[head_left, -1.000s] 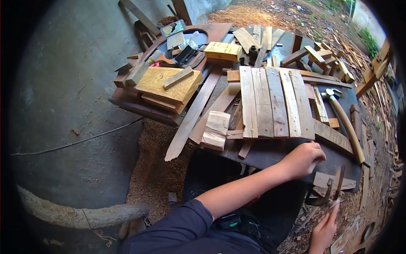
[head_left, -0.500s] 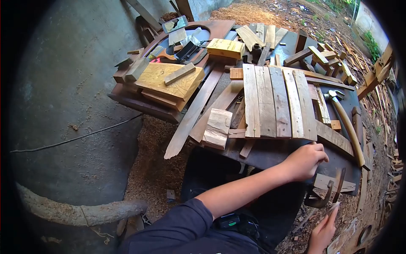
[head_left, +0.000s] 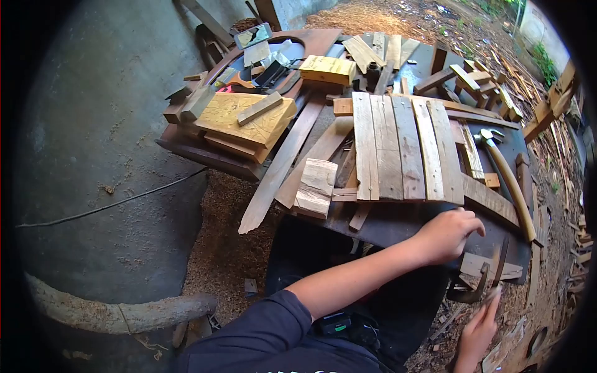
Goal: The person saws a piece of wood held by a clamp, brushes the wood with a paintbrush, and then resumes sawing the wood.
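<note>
My left hand (head_left: 453, 236) is closed at the near edge of the dark table, just below the right corner of a panel of wooden slats (head_left: 388, 149). Whatever its curled fingers may hold is hidden. Lower right, my right hand (head_left: 477, 329) has its fingers pressed together at a small pale tip. A dark metal piece (head_left: 501, 261), blurred, rises from those fingertips. Beside it is a curved dark metal piece (head_left: 480, 283), near a short board (head_left: 491, 267). I cannot tell whether the two metal pieces are joined.
A hammer (head_left: 511, 180) lies right of the panel. A split wood block (head_left: 316, 188) and long boards (head_left: 283, 168) are on its left. Farther back are yellowish blocks (head_left: 249, 121), a phone (head_left: 253, 36) and wood offcuts (head_left: 367, 53). A wall (head_left: 112, 124) stands left.
The view has shifted slightly, so the table items appear a little farther left. The dark metal piece at my right fingertips has tilted slightly. My left hand stays closed in nearly the same place.
</note>
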A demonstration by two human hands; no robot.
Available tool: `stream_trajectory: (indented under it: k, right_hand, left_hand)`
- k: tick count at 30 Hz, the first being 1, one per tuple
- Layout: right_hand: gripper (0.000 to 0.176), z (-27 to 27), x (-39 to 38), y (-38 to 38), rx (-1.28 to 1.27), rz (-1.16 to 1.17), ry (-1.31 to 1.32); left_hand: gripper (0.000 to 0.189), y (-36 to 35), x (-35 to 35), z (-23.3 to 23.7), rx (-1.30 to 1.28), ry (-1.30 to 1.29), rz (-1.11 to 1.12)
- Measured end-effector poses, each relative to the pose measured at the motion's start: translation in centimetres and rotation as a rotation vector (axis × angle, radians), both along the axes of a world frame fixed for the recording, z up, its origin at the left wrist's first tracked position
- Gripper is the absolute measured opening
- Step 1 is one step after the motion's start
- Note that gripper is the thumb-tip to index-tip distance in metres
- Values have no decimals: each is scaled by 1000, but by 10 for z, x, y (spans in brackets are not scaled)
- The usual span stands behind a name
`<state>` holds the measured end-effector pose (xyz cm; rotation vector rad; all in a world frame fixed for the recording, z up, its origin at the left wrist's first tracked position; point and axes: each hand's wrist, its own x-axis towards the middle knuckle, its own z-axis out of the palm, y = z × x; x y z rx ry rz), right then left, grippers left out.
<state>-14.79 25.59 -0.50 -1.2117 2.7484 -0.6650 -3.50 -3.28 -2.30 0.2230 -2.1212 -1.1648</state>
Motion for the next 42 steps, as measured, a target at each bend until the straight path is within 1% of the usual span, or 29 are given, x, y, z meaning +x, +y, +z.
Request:
stream_trajectory:
  k: [1,2,5,6,9,10,13,14,17,18,21,22,25,26,27,29,30,33,34,35,36,37,38,39,40,41,42]
  right_hand:
    - [56,6,-2,-14,26,-17,-30]
    - [56,9,-2,-25,33,21,108]
    - [56,5,3,-12,-9,93,225]
    - [56,12,13,0,84,27,138]
    - [59,34,44,10,59,19,188]
    - [58,38,42,9,166,-46,138]
    - [57,10,0,-6,27,71,69]
    - [58,6,-7,-18,-8,100,167]
    - [58,4,2,-18,-45,68,151]
    - [57,3,8,-6,39,19,163]
    - [55,-10,25,24,-94,-5,7]
    - [55,-21,18,27,-151,73,138]
    - [57,-21,-2,3,-67,43,154]
    - [57,-9,-1,-16,18,-1,166]
    - [57,-12,3,-10,-18,-9,177]
    - [57,-20,19,-8,-106,-8,200]
    - [57,-7,34,1,66,-113,50]
    - [57,-10,53,23,113,-134,155]
    - [57,-20,38,15,-90,-50,38]
    - [58,-31,24,11,-158,47,269]
    - [59,-24,16,-3,-96,30,192]
    - [58,-26,6,-11,96,-84,153]
    - [57,-29,9,-25,-91,-40,196]
    - [56,-19,17,-26,-11,-71,204]
    - [57,-11,25,-20,60,-74,212]
    - [60,-11,33,-9,-16,-50,169]
    - [65,-17,40,6,-3,-16,224]
  left_hand:
    - [20,-1,0,-1,-6,7,-3]
    - [17,-1,-1,-1,-16,16,-3]
    - [13,0,2,8,99,-86,3]
    - [14,0,0,7,97,-69,7]
    - [20,-1,-1,2,77,-40,12]
    - [21,0,0,4,68,-44,16]
    - [26,3,1,3,38,-71,2]
    - [27,3,0,3,22,-61,3]
    - [29,3,3,2,21,-33,5]
    - [29,3,3,2,29,-26,2]
    - [28,0,1,2,49,-12,6]
    - [28,-1,1,2,51,-4,1]
    - [28,2,4,8,41,-47,-13]
    - [28,3,2,6,17,-20,-1]
    - [29,3,1,4,-7,8,0]
    - [29,2,4,6,29,-17,-3]
    - [29,0,4,6,29,-34,-3]
    - [30,-2,4,5,43,-29,13]
    - [31,-2,6,9,49,-41,13]
    - [31,1,6,10,64,-56,-6]
    - [32,0,3,3,20,10,11]
    - [33,0,6,9,51,-13,12]
    - [33,-1,5,6,2,8,34]
    - [33,-1,7,11,25,-3,41]
    - [34,-1,9,16,91,-102,14]
    - [33,0,10,14,85,-82,8]
    - [32,1,12,18,110,-127,-3]
